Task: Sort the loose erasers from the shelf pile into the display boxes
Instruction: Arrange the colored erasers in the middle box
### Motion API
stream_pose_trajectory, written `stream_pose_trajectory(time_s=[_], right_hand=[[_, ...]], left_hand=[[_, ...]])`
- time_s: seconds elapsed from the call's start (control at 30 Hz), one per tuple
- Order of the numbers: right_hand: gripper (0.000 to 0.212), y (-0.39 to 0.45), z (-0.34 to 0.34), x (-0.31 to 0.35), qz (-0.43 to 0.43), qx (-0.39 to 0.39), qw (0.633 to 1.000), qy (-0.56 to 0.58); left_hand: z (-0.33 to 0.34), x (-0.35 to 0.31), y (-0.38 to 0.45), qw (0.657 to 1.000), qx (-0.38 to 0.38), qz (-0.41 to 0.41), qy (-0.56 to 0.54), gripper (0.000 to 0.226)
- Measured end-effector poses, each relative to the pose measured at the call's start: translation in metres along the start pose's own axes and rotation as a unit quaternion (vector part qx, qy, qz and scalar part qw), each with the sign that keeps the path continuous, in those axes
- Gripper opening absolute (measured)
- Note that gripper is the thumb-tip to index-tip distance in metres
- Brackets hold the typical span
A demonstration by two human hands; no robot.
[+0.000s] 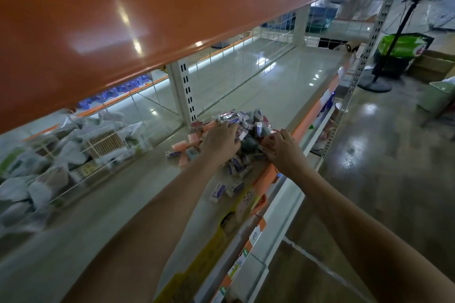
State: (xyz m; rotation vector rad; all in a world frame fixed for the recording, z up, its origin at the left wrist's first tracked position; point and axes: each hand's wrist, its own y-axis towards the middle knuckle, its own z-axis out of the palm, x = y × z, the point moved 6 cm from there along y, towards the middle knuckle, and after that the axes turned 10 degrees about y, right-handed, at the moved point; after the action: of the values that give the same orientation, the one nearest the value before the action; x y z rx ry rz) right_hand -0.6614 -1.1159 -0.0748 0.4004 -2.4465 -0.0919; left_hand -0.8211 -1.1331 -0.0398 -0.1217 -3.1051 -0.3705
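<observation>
Head view shows both hands in the eraser pile (243, 140) on the shelf (270, 86): left hand (222, 141) lies spread on it, right hand (280, 149) curls at its edge, grasp unclear, so picking is the step and next they must lift erasers toward boxes, none visible.

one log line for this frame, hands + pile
left hand: on eraser pile, grip unclear | right hand: fingers curled into pile near shelf front edge | display boxes: not identifiable | stage: gathering, nothing lifted
</observation>
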Motion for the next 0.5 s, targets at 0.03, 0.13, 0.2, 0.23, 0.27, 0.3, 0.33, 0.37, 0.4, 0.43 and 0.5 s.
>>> stream_pose_trajectory(time_s=[0.03,0.13,0.2,0.23,0.27,0.3,0.33,0.37,0.4,0.43,0.5], right_hand=[[0.044,0.000,-0.002,0.000,-0.001,-0.005,1.000,0.019],[0.029,0.003,-0.005,0.000,-0.020,-0.024,0.997,0.065],[0.025,0.006,-0.007,-0.004,0.001,-0.036,0.994,0.107],[0.025,0.007,-0.008,-0.006,0.014,-0.039,0.991,0.128],[0.025,0.008,-0.008,-0.008,0.020,-0.042,0.989,0.140],[0.025,0.009,-0.009,-0.009,0.020,-0.042,0.989,0.141],[0.026,0.010,-0.009,-0.009,0.018,-0.038,0.989,0.139],[0.025,0.011,-0.009,-0.010,0.016,-0.034,0.990,0.136],[0.024,0.012,-0.010,-0.010,0.015,-0.033,0.991,0.132],[0.023,0.012,-0.012,-0.009,0.013,-0.035,0.991,0.128],[0.025,0.011,-0.016,-0.004,0.006,-0.042,0.989,0.140]], left_hand=[[0.002,0.000,0.003,1.000,0.003,0.006,0.000,0.040],[0.009,0.002,0.010,1.000,0.016,0.016,-0.013,0.041],[0.013,0.003,0.012,0.999,0.025,0.019,-0.020,0.041],[0.014,0.004,0.013,0.999,0.026,0.018,-0.023,0.042],[0.014,0.006,0.013,0.999,0.026,0.017,-0.025,0.041],[0.014,0.007,0.013,0.999,0.022,0.018,-0.027,0.041],[0.013,0.008,0.012,0.999,0.016,0.018,-0.032,0.040],[0.011,0.010,0.010,0.999,0.008,0.016,-0.041,0.039],[0.009,0.012,0.006,0.998,-0.003,0.011,-0.056,0.037],[0.006,0.015,0.002,0.997,-0.016,0.005,-0.077,0.034],[0.001,0.019,-0.009,0.989,-0.041,-0.013,-0.144,0.030]])
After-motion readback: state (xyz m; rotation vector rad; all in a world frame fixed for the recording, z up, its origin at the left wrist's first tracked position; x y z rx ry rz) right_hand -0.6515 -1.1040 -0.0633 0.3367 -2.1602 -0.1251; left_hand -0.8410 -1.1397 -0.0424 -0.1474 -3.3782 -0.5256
